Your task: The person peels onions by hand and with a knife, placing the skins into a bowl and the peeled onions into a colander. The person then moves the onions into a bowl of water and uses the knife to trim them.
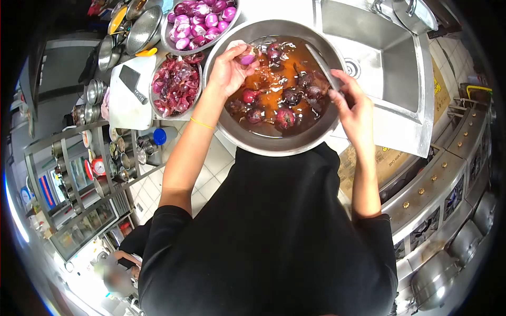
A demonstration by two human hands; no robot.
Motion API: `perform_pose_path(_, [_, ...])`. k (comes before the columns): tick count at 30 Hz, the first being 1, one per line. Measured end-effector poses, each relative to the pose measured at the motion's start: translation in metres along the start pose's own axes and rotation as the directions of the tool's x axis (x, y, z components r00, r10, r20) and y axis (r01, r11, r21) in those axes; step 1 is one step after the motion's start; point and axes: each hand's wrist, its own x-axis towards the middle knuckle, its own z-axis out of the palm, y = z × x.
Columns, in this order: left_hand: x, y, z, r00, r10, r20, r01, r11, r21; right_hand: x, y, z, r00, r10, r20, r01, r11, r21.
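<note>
Fingers of the left hand (230,68): clamped on a small, purple, rounded onion (246,59), above the brown water (278,84) in a wide, round, grey metal bowl (279,144). Fingers of the right hand (355,107): together on a slim, silver, metal-bladed knife (319,61). From my remote view, key relation: held onion lies left of the right fingers; knife's long axis slants from those fingers away from the body and leftward; blade and onion well apart. Onion's long axis: I cannot tell. Dark red, rounded onions (285,117) sit between the 2 hands, nearer the body.
</note>
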Motion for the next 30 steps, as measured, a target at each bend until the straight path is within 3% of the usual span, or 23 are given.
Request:
perform_pose_path(2, [-0.013,-0.002,0.022,0.995,-0.019,-0.095,0.016,0.999,-0.037,-0.005,0.003,0.020,0.997,-0.018,0.078,-0.002,0.967,0.253])
perform_pose_path(3, [-0.016,-0.006,0.023,0.999,-0.019,-0.049,0.017,0.999,-0.041,-0.007,0.002,0.029,0.991,-0.029,0.132,-0.022,0.929,0.370])
perform_pose_path(6, [-0.032,-0.016,0.045,1.000,-0.002,-0.003,0.002,0.992,-0.124,-0.011,-0.010,0.050,0.989,-0.108,0.105,0.046,0.881,0.470])
perform_pose_path(12, [-0.053,-0.030,0.079,0.997,0.063,-0.051,-0.071,0.980,-0.185,-0.018,-0.021,0.053,0.979,-0.182,0.087,0.116,0.862,0.493])
perform_pose_path(16, [-0.059,-0.037,0.086,0.992,0.104,-0.073,-0.115,0.978,-0.172,-0.023,-0.023,0.042,0.978,-0.157,0.137,0.071,0.869,0.490])
perform_pose_path(22, [-0.063,-0.042,0.101,0.928,0.345,-0.139,-0.344,0.938,0.028,-0.029,-0.020,0.036,0.965,-0.102,0.241,-0.061,0.808,0.586])
perform_pose_path(28, [-0.063,-0.052,0.106,0.930,0.333,-0.156,-0.344,0.938,-0.046,-0.031,-0.016,0.030,0.972,-0.113,0.207,-0.031,0.808,0.589])
perform_pose_path(30, [-0.062,-0.055,0.108,0.931,0.314,-0.184,-0.329,0.943,-0.053,-0.031,-0.016,0.027,0.963,-0.066,0.261,-0.101,0.810,0.577])
